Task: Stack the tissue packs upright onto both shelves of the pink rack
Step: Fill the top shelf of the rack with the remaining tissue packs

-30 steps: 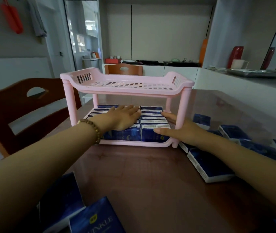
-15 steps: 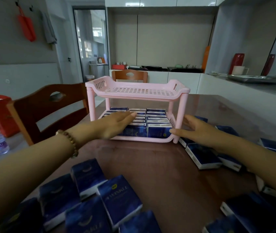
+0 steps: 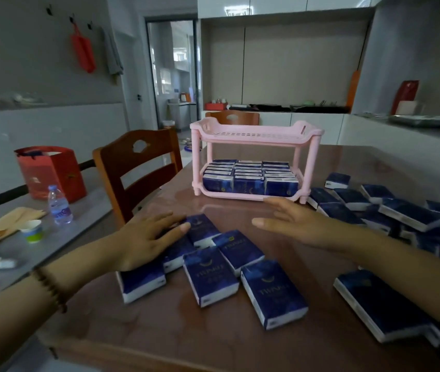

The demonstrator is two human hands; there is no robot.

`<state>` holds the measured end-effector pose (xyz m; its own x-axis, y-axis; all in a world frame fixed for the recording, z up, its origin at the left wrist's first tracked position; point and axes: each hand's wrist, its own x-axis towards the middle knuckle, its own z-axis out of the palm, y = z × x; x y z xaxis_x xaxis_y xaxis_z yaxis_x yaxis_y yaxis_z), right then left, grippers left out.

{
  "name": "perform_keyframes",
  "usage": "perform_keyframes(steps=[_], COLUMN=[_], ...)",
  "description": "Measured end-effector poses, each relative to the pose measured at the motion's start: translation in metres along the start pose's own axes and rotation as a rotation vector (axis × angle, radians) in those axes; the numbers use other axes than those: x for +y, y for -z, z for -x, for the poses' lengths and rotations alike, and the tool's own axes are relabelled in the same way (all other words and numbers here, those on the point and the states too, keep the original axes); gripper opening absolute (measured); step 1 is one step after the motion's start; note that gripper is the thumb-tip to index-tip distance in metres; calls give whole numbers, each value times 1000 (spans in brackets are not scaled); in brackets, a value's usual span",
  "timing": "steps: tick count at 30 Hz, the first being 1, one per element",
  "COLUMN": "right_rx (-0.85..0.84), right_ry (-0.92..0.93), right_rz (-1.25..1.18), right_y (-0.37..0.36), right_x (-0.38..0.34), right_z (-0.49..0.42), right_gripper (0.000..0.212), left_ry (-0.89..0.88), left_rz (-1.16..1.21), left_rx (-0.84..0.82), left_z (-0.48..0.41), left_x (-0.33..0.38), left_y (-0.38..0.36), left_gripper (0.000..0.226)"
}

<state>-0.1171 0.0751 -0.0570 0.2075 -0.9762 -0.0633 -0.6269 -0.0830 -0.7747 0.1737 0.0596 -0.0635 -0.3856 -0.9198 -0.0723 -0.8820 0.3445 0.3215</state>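
Left fingers [image 3: 178, 226]: straight, slightly spread, laid flat over loose tissue packs [image 3: 213, 277], gripping nothing. Left hand [image 3: 143, 240] palm-down; fingertips on the far pack [image 3: 203, 229] of that cluster, heel of the hand over a near pack [image 3: 143, 284]. Bead bracelet [image 3: 49, 288] on that wrist.

Right fingers [image 3: 276, 204]: straight, close together, thumb out, holding nothing. Right hand [image 3: 304, 226] low over bare table [image 3: 213, 342]; touching the surface or not, cannot tell.

Between the two hands: three more packs lying flat, label up.

Just beyond the right fingertips: pink rack [image 3: 256, 135], standing on the table. Its lower shelf [image 3: 240, 196] carries packs on edge [image 3: 251, 174], three columns, tight together.

Right of the right hand: a scatter of packs [image 3: 347, 200] lying flat, some overlapping, from beside the rack's leg toward the table's near edge.

Left of the left hand: wooden chair [image 3: 138, 167]; past it a grey side surface with a water bottle [image 3: 59, 205], paper cup [image 3: 33, 230] and red bag [image 3: 52, 170].
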Motion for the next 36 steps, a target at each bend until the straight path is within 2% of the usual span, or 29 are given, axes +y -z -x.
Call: perform_keyframes(steps=[2,4,6,8,13,17,20,23,26,28,31,33,36], right_rx=[-70,-115,-111,-69,67,149,244,161,110,108,139,168,117], right_ry=[-5,-14,-3,14,49,6,-44,-112,-138,-126,-102,-100,-75], right_rz=[-10,-4,4,16,125,38,127,8,52,53,-86,-180,-292], right_y=[-19,-35,-50,-62,-60,-39,-19,-6,-4,-6,-7,-6,-1], right_x=[-11,-17,-18,-15,-6,3,5,4,4,3,2,4,-1], right_z=[3,2,0,-5,-18,-31,-41,-54,-64,-71,-79,-83,-80], right_gripper=[100,86,75,67,60,53,45,44,50,51,36,32,38], left_ry=[-9,-10,6,-6,-100,-159,-177,-175,-204,-233,-216,-199,-168], left_rz=[38,136,215,237,316,390,435,297,246,316,379,379,387], left_rx=[46,137,199,195,170,151,132,233,261,218,106,46,-10], left_z=[9,15,17,12,-21,-52,-74,-92,-103,-102,-96,-98,-102], left_x=[-3,-3,4,14,36,47,44,36,29,29,33,34,38], left_y=[-8,-15,-17,-19,-26,-29,-28,-26,-30,-28,-19,-15,-9], left_gripper=[88,69,55,48,43,42,46,38,60,61,40,43,51])
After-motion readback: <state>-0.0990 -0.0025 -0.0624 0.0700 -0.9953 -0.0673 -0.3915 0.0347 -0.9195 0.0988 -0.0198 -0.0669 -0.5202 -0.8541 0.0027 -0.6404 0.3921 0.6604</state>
